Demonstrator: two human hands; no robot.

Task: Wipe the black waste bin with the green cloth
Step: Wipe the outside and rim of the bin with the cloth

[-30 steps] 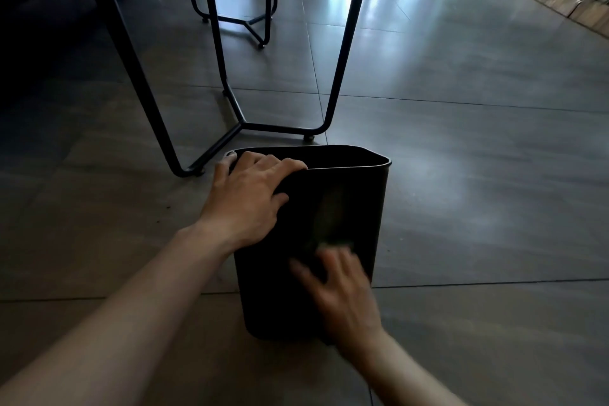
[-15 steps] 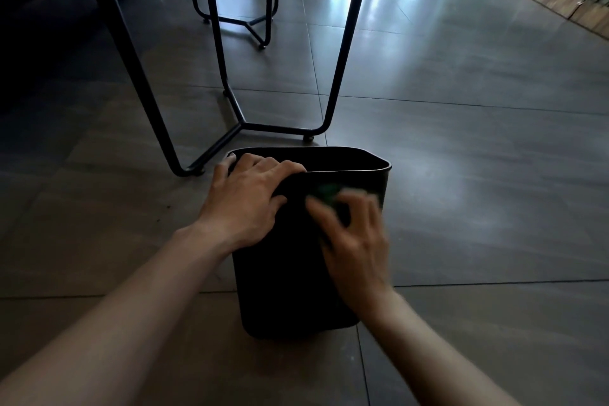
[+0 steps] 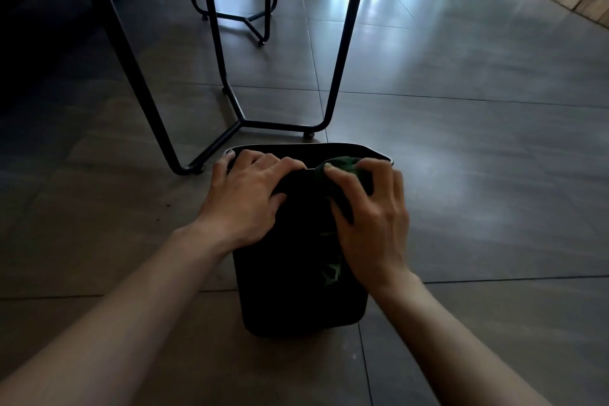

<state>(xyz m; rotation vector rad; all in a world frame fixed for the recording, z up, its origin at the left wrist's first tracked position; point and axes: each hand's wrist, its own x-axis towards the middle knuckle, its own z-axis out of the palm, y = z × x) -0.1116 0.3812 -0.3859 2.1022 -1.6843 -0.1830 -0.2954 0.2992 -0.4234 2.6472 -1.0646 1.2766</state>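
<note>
Head view: upright black bin.

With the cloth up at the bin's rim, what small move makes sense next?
Probably sweep the right hand and green cloth along the rim toward the far right corner. The left hand steadies the black waste bin on the other side.

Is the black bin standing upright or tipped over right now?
Upright: the black bin stands on its base on the floor, open rim facing up, left hand gripping that rim.
</note>
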